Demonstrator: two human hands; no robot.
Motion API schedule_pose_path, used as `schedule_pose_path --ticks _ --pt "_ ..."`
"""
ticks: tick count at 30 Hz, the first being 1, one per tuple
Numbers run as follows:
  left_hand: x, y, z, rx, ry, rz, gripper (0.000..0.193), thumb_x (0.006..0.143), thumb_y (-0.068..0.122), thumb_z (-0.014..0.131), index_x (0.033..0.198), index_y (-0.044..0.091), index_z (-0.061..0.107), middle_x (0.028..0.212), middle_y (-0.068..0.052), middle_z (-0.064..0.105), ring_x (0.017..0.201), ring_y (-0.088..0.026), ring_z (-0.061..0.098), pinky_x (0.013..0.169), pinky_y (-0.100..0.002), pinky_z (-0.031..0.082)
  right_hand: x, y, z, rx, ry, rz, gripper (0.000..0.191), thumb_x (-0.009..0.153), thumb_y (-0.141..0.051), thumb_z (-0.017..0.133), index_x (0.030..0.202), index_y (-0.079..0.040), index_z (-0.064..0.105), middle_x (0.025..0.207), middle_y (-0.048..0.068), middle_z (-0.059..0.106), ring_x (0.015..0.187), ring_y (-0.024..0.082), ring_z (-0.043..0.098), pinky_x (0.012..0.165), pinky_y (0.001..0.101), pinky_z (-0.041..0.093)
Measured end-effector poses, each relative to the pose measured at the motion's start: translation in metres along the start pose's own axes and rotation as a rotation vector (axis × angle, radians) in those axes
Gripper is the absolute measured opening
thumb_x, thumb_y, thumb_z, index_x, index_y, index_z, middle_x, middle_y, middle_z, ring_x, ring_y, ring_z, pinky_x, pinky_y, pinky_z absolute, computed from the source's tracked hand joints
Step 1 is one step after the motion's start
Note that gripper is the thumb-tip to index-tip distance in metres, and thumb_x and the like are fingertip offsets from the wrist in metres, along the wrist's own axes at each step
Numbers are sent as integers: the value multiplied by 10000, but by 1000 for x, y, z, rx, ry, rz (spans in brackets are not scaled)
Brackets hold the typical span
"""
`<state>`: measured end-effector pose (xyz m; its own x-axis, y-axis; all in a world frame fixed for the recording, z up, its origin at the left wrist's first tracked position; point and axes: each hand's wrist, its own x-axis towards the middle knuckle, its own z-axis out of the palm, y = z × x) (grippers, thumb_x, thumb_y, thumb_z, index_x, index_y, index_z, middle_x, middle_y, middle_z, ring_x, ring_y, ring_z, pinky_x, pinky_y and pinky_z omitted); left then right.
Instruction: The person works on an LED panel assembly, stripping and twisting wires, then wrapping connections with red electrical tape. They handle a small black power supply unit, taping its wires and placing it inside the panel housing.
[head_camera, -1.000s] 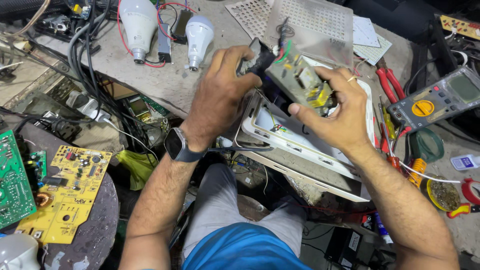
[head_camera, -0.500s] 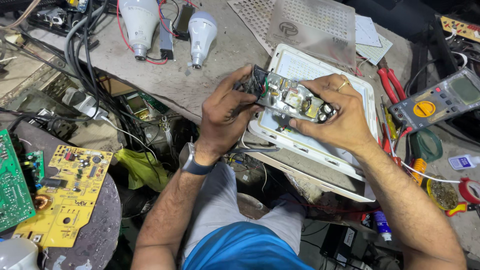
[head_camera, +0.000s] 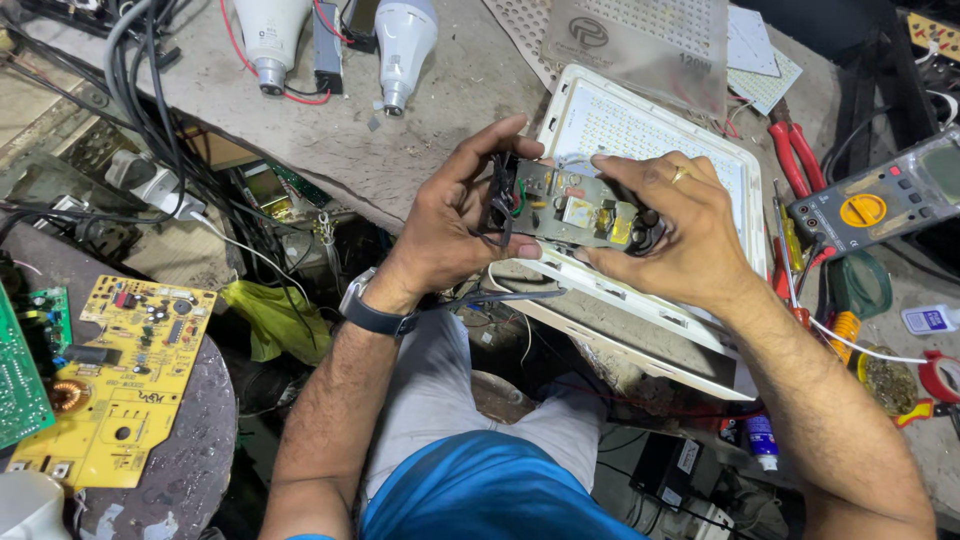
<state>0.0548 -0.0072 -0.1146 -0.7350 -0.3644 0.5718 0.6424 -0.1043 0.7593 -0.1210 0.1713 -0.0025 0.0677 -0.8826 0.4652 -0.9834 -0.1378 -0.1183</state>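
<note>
Closest in, a yellow printed circuit board (head_camera: 115, 380) lying flat on a round dark stool top (head_camera: 190, 450) at lower left. Further up, left hand (head_camera: 450, 225) and right hand (head_camera: 675, 235) both closed around a small grey driver board with yellow and black components (head_camera: 575, 210), one at each end, held level above a white rectangular LED floodlight panel (head_camera: 640, 140). Right of that, red-handled pliers (head_camera: 795, 155) and a grey multimeter with yellow dial (head_camera: 880, 200). Farthest back, two white LED bulbs (head_camera: 400, 45) lying on the grey workbench (head_camera: 450, 90).
</note>
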Motion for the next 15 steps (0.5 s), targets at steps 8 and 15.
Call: schedule_pose_path --ticks 8,15 --pt "1 -6 10 41 40 161 1009 896 -38 864 1677 108 241 1617 -116 423 1497 -179 474 1224 -356 432 -3 2 -7 59 88 -75 645 741 -122 929 1321 -24 665 1266 124 705 1164 276 664 1026 374 529" --pt "-6 4 16 244 85 22 1024 896 70 858 1680 52 199 1496 -176 584 1355 -216 616 1208 -351 517 -6 -2 0 -38 147 -157 570 795 -72 922 1296 -11 656 1251 148 701 1199 307 682 1030 390 568"
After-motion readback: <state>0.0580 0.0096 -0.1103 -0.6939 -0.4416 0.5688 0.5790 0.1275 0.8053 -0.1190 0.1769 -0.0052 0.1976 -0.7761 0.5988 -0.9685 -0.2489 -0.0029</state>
